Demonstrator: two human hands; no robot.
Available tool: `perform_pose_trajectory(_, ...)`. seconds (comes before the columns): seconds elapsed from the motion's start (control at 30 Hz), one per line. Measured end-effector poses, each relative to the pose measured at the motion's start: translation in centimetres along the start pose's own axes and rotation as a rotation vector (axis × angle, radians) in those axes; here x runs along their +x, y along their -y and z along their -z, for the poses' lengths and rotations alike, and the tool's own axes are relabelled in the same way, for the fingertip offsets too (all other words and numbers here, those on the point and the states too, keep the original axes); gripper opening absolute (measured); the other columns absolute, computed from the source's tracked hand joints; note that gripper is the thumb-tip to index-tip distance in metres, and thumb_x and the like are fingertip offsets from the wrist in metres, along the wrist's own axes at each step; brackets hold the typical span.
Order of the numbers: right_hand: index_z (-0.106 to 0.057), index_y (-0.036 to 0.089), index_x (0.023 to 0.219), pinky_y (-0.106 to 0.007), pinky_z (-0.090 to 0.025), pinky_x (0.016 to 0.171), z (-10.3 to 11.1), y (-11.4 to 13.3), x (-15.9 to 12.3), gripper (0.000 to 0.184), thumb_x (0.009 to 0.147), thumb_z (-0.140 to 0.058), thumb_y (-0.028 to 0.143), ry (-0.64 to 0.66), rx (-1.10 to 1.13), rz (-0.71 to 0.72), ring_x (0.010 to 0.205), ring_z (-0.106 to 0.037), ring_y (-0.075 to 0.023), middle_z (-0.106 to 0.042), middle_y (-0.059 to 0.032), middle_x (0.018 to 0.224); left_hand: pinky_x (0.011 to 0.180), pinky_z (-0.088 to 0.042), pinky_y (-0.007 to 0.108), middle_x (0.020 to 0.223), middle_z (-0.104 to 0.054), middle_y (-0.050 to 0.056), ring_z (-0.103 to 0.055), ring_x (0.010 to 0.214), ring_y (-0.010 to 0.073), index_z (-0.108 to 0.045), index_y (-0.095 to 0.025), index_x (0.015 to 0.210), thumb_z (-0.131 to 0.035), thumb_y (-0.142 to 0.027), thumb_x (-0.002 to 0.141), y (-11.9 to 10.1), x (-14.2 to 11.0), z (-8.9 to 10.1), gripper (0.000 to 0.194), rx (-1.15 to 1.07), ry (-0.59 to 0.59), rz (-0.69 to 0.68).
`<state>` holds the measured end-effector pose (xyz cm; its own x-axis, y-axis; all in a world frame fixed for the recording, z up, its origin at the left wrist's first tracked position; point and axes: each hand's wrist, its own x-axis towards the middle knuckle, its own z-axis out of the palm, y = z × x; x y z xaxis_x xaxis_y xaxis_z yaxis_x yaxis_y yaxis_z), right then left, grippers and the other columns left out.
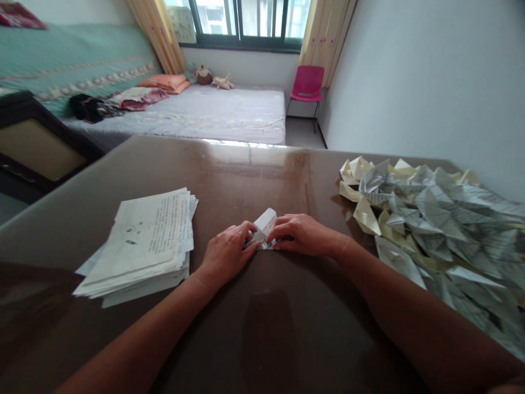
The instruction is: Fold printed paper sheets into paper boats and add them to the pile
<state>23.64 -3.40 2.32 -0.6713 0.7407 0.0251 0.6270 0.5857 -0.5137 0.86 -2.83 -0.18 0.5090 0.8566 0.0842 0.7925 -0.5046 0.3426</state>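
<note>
A small folded piece of printed paper [266, 220] lies on the brown table between my two hands. My left hand [228, 245] pinches its left side, thumb low at the near edge and fingers bent above. On the right side, my right hand [298, 234] grips the paper between thumb and curled fingers. Part of the paper is hidden under the fingertips. Left of my left hand sits a stack of printed sheets [143, 235], its edges uneven. To the right of my right arm is a large heap of folded paper boats [430, 213], white and cream.
The glossy brown table [254, 306] reflects the window. Beyond its far edge stand a bed [229, 112] with pillows and soft toys, and a pink chair [307, 83]. A dark cabinet [36, 142] is at the left, a white wall [410, 82] at the right.
</note>
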Motion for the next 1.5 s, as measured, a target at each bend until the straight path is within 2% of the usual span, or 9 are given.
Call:
perform_pose_trajectory(0.3,-0.071,0.024,0.098,-0.026,-0.041,0.084,-0.1,-0.1,0.0,0.017,0.088,-0.057,0.027,0.007,-0.012,0.028,0.092,-0.06,-0.0155,-0.067,-0.0025,0.097,0.069,-0.044,0.027,0.089,-0.063,0.0,-0.061,0.083,0.0172,-0.056,-0.025,0.105,-0.05,-0.039,0.09,0.1,0.0,-0.2,0.021,-0.007,-0.042,-0.082)
perform_pose_trajectory(0.4,-0.067,0.02,0.103,-0.025,-0.042,0.082,-0.9,-0.5,0.4,0.021,0.092,-0.05,0.024,-0.114,0.001,-0.07,0.089,-0.06,-0.0142,-0.065,-0.0041,0.098,0.072,-0.044,0.028,0.091,-0.063,0.0,-0.06,0.085,0.0172,-0.058,-0.027,0.106,-0.047,-0.04,0.093,0.2,0.0,-0.2,0.022,-0.026,-0.043,-0.1)
perform_pose_trajectory(0.5,-0.061,0.021,0.116,-0.025,-0.043,0.081,-1.7,-0.9,1.0,0.026,0.092,-0.049,0.023,-0.221,-0.052,-0.17,0.091,-0.06,-0.0139,-0.058,-0.0061,0.112,0.073,-0.044,0.028,0.092,-0.064,-0.001,-0.06,0.086,0.0172,-0.057,-0.028,0.108,-0.048,-0.04,0.092,0.2,0.0,-0.2,0.022,-0.044,-0.024,-0.089)
perform_pose_trajectory(0.6,-0.06,0.026,0.115,-0.026,-0.043,0.082,-1.9,-0.9,1.5,0.025,0.093,-0.05,0.027,-0.187,-0.111,-0.197,0.094,-0.059,-0.0143,-0.052,-0.0055,0.121,0.074,-0.044,0.028,0.092,-0.064,-0.001,-0.06,0.087,0.0175,-0.056,-0.027,0.109,-0.05,-0.038,0.091,0.2,0.0,-0.2,0.021,-0.046,-0.006,-0.072)
perform_pose_trajectory(0.83,-0.061,0.021,0.095,-0.025,-0.042,0.076,-1.9,-0.4,2.0,0.012,0.092,-0.052,0.029,-0.19,-0.136,-0.286,0.088,-0.06,-0.0145,-0.057,-0.0033,0.111,0.073,-0.043,0.028,0.091,-0.063,-0.002,-0.06,0.086,0.0176,-0.056,-0.027,0.107,-0.049,-0.039,0.092,0.1,0.1,-0.1,0.021,-0.037,-0.008,-0.078)
perform_pose_trajectory(1.0,-0.061,0.024,0.104,-0.025,-0.04,0.072,-1.9,0.0,2.0,0.017,0.094,-0.048,0.03,-0.198,-0.159,-0.272,0.088,-0.061,-0.0144,-0.057,-0.002,0.113,0.073,-0.044,0.028,0.091,-0.063,-0.002,-0.06,0.086,0.0175,-0.054,-0.026,0.109,-0.051,-0.038,0.091,0.2,0.1,-0.3,0.022,-0.039,-0.006,-0.07)
perform_pose_trajectory(1.17,-0.062,0.023,0.095,-0.024,-0.037,0.066,-2.0,-0.1,2.2,0.016,0.093,-0.049,0.033,-0.177,-0.206,-0.284,0.083,-0.061,-0.0139,-0.058,-0.0015,0.111,0.072,-0.044,0.028,0.091,-0.064,-0.002,-0.06,0.084,0.017,-0.054,-0.026,0.11,-0.052,-0.039,0.09,0.3,0.1,-0.4,0.024,-0.041,-0.015,-0.066)
perform_pose_trajectory(1.5,-0.06,0.021,0.095,-0.024,-0.037,0.063,-2.6,0.3,2.4,0.016,0.094,-0.048,0.031,-0.201,-0.262,-0.32,0.085,-0.061,-0.0146,-0.058,-0.0033,0.11,0.074,-0.049,0.03,0.095,-0.065,0.001,-0.06,0.088,0.0185,-0.053,-0.025,0.116,-0.052,-0.038,0.091,0.2,0.2,-0.5,0.028,0.032,-0.035,-0.104)
